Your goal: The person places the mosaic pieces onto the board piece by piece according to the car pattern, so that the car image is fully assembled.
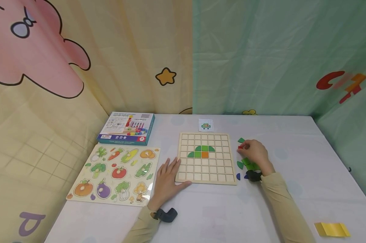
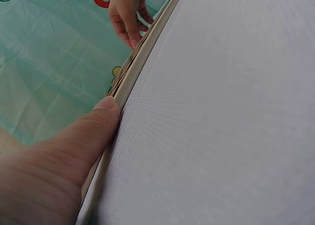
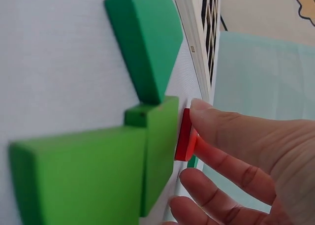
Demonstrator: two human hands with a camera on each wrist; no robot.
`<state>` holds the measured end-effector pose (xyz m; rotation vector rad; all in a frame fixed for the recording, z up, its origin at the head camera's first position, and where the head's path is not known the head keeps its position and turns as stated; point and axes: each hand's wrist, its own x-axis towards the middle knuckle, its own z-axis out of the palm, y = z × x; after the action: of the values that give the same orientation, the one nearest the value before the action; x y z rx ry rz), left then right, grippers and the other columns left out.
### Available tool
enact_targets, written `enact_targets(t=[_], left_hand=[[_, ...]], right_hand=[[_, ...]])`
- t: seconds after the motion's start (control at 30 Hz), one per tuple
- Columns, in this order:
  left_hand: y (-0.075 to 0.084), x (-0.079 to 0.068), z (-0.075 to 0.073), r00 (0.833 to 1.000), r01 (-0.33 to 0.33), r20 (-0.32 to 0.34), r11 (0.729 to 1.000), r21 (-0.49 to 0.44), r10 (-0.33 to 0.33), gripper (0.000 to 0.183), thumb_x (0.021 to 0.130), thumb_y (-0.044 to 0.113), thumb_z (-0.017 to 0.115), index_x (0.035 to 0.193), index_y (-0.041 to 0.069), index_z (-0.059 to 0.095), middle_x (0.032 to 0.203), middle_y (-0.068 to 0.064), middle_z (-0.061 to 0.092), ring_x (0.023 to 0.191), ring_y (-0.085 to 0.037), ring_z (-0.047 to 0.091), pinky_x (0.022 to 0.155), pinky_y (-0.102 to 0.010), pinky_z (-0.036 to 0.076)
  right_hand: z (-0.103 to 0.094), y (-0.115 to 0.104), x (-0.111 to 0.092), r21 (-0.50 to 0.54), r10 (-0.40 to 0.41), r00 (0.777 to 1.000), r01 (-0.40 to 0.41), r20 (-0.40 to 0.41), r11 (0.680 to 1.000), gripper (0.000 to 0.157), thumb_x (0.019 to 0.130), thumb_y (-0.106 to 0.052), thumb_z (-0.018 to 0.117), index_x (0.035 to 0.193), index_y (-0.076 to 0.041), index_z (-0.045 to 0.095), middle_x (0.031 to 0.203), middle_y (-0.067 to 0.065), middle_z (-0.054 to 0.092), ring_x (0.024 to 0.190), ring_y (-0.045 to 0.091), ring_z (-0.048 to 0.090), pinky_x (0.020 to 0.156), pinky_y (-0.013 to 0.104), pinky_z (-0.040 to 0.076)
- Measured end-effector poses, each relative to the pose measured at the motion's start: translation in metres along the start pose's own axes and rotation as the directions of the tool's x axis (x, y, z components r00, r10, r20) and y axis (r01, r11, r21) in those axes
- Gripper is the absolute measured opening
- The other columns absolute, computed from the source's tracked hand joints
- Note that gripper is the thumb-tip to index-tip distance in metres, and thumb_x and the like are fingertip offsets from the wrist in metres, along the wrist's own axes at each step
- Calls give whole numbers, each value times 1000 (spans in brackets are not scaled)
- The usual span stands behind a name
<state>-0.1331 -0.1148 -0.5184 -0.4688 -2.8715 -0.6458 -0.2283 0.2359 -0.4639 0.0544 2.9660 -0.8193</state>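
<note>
The wooden grid board [image 1: 213,170] lies flat on the table, with green pieces [image 1: 201,148] and one orange square [image 1: 205,154] set in its cells. Spread over the board's left front corner, my left hand [image 1: 168,180] rests with straight fingers, its thumb along the front edge. To the right of the board, my right hand [image 1: 257,152] pinches a small red block [image 3: 184,135] between thumb and forefinger. Around that hand lie light green blocks [image 3: 83,176], a darker green quarter-round piece [image 3: 142,38] and blue pieces [image 1: 238,176], some partly hidden by the wrist.
Behind the board lies a small picture card [image 1: 205,125]. A vegetable puzzle board [image 1: 113,175] occupies the left side, with a boxed game [image 1: 126,128] behind it. A folded yellow paper [image 1: 332,230] lies near the right front. Printed curtains [image 1: 255,60] hang behind the table.
</note>
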Motion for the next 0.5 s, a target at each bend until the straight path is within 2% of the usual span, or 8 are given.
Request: enact_targets(t=[0.2, 0.5], left_hand=[[0, 0, 1, 1000, -1, -1, 1000, -5, 1, 93, 78, 66, 61, 148, 10, 35, 153, -6, 28, 142, -30, 13, 112, -49, 11], [0, 1, 1, 1000, 12, 8, 1000, -1, -12, 92, 78, 65, 62, 148, 12, 34, 153, -5, 28, 142, -30, 13, 112, -47, 10]], right_hand=[[0, 2, -4, 36, -23, 1000, 24, -12, 999, 27, 85, -22, 71, 96, 2, 62, 91, 16, 61, 77, 28, 52, 64, 37, 44], [2, 3, -11, 73, -62, 997, 66, -53, 995, 22, 83, -15, 73, 89, -1, 57, 82, 13, 61, 67, 25, 52, 53, 30, 41]])
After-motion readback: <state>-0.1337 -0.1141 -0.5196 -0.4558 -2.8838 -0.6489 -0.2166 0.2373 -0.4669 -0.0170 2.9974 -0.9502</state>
